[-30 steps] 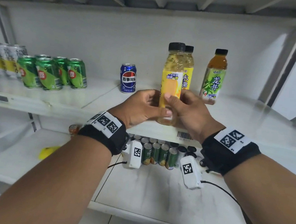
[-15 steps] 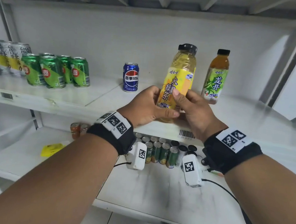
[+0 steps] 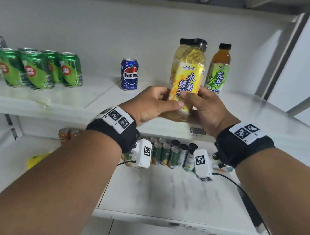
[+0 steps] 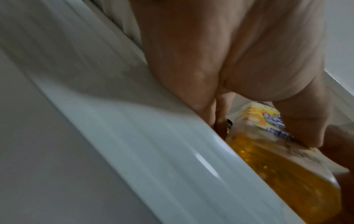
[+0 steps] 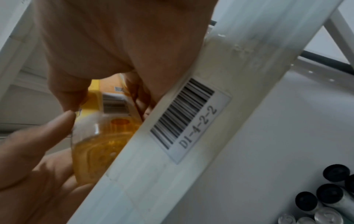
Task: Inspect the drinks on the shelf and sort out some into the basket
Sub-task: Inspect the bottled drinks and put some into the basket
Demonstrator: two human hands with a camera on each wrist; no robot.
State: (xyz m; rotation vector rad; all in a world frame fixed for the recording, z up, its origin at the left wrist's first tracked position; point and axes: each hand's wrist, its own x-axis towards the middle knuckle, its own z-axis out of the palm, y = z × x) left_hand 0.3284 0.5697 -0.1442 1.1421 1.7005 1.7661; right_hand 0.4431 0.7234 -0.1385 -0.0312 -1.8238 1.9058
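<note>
While both hands close round its lower half, the yellow-labelled bottle [image 3: 187,78] stands nearly upright, cap up, just above the front edge of the shelf [image 3: 264,116]. The left hand [image 3: 151,105] wraps it from one side, thumb across the label; the right hand [image 3: 206,109] grips from the other. A second bottle's cap peeks out right behind it, and the green-labelled bottle [image 3: 218,70] stands just beside on the right. No basket shows anywhere in view, so either hand looks equally placed to carry the bottle off, its long axis vertical between the palms.
</note>
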